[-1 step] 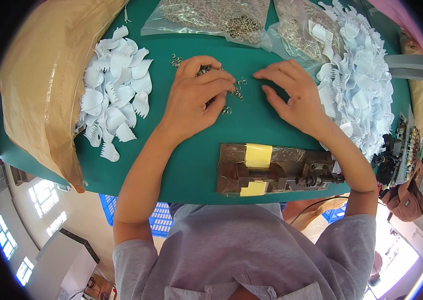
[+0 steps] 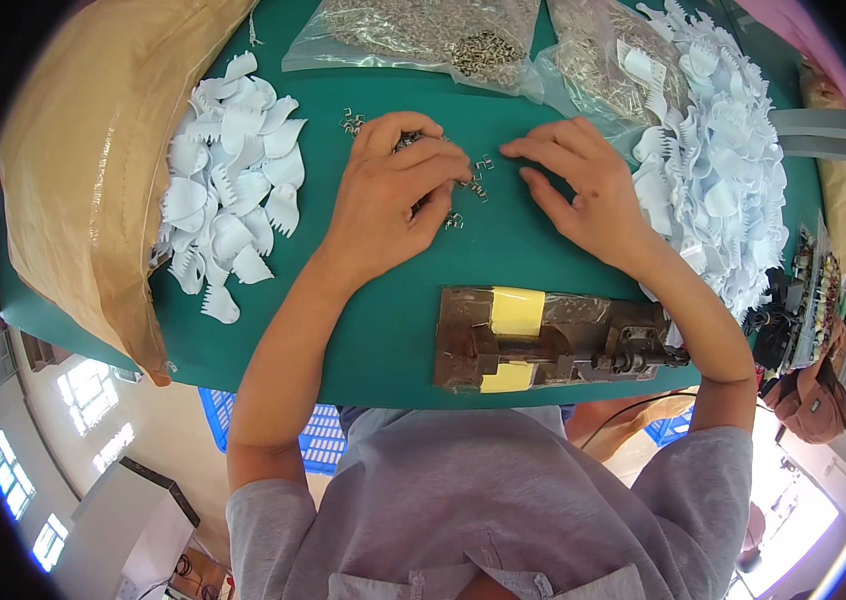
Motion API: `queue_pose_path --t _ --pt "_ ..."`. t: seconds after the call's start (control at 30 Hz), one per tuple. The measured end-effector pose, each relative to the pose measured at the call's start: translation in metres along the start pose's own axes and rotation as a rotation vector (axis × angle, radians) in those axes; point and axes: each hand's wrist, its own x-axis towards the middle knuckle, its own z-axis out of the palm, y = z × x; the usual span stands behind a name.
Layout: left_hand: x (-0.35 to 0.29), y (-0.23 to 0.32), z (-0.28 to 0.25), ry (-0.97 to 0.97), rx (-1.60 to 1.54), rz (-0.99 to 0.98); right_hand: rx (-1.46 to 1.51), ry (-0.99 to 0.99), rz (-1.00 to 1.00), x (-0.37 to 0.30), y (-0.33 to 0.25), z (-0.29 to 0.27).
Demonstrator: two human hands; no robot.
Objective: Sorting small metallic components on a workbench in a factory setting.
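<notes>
My left hand [image 2: 388, 195] is curled palm-down over a small heap of bent metal clips [image 2: 409, 140] on the green tabletop. Some clips show between its fingers, and the thumb and fingertips draw together around them; the palm side is hidden. Several loose metal clips [image 2: 480, 188] lie just off its fingertips, toward the right hand. My right hand [image 2: 588, 190] hovers to the right of those clips, its fingers apart and pointing left, with nothing in it. White plastic toothed pieces [image 2: 233, 170] form a pile left of my left hand.
Nearest my body lies a brown metal fixture [image 2: 563, 340] with yellow patches. Clear bags of metal parts [image 2: 413, 35] rest at the far edge. A larger heap of white toothed pieces [image 2: 718, 180] is at right. A brown paper sack [image 2: 93, 150] stands at left.
My right hand has shifted slightly left, toward the loose clips. The left hand stays nearly where it was over the heap.
</notes>
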Motion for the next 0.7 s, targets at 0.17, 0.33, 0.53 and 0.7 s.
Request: queue_pose_path --t 0.17,0.33,0.53,0.7 --pt "0.0 0.002 0.001 0.009 0.033 -0.002 -0.009 -0.051 -0.03 0.006 0.003 0.006" --pt "0.001 0.001 -0.002 -0.036 0.024 0.012 0.019 -0.08 -0.11 0.003 0.017 -0.011" --pt "0.0 -0.002 0.0 -0.021 0.018 0.013 0.089 0.04 0.1 -0.008 0.014 -0.022" --pt "-0.001 -0.002 0.002 0.013 -0.025 -0.014 0.075 0.006 0.054 -0.011 0.005 -0.007"
